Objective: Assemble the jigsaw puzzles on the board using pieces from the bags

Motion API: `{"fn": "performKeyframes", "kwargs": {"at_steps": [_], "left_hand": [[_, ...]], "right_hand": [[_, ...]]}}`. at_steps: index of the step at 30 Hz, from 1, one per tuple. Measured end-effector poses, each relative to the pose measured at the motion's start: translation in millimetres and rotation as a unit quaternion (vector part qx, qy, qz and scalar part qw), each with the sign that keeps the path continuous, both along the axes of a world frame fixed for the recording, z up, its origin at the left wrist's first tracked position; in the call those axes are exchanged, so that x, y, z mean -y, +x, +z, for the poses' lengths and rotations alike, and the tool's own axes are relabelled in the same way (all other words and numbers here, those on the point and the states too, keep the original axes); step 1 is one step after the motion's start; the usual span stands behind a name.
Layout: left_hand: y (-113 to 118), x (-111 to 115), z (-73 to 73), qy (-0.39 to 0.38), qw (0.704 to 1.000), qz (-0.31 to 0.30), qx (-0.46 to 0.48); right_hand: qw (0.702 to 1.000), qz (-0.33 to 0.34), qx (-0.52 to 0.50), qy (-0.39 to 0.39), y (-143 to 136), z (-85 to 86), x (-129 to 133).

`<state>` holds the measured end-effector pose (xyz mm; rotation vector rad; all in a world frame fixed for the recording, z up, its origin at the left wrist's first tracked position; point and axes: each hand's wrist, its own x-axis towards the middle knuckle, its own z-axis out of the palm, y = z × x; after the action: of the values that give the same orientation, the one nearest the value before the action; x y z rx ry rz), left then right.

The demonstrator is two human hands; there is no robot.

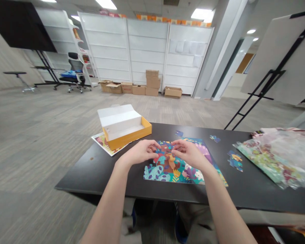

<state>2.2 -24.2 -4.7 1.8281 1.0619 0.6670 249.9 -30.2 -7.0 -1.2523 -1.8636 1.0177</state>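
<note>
A colourful jigsaw puzzle point(176, 173), largely joined, lies on the black table in front of me. It shows animals, leaves and flowers. My left hand point(142, 151) reaches over its left side, fingers curved and the thumb apart from them. From the right, my right hand point(188, 153) arches over the middle of the picture, its fingers bent and spaced. Between the two hands a brown and red part of the puzzle shows. I see no separate piece in either hand, though the fingertips hide small areas. Whether the fingertips press on the puzzle is unclear.
Loose puzzle pieces lie beyond the puzzle point(179, 133) and to its right point(236, 160). An open yellow box point(128, 136) sits on a printed sheet point(103, 142) at the left. Clear plastic bags point(282, 159) with printed contents cover the right side of the table point(99, 176).
</note>
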Motion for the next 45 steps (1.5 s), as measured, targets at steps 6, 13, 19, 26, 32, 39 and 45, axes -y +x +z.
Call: {"fn": "performKeyframes", "kwargs": {"at_steps": [6, 13, 19, 26, 32, 39, 45], "left_hand": [[-27, 4, -8.4, -0.024, 0.999, 0.031, -0.036], [-29, 4, -12.7, -0.016, 0.997, 0.038, -0.064], [-24, 3, -14.0, 0.006, 0.993, 0.055, -0.1], [-20, 4, -8.6, 0.035, 0.983, 0.053, -0.172], [-18, 2, -7.5, 0.027, 0.982, 0.04, -0.184], [-15, -7, -8.8, 0.063, 0.974, 0.084, -0.2], [-10, -16, -14.7, 0.108, 0.945, 0.131, -0.278]], "right_hand": [[0.999, 0.001, 0.04, 0.011, -6, 0.1, -1], [0.998, -0.007, 0.058, 0.012, -5, -1.1, 0], [0.998, 0.007, 0.063, 0.008, -4, 0.8, 3], [0.998, 0.023, 0.055, 0.01, -4, 5.3, 7], [0.998, 0.025, 0.06, 0.016, -1, 11.5, 11], [0.995, 0.011, 0.091, 0.028, 10, 8.8, 10], [0.988, -0.012, 0.151, 0.037, 18, 0.5, 5]]}}
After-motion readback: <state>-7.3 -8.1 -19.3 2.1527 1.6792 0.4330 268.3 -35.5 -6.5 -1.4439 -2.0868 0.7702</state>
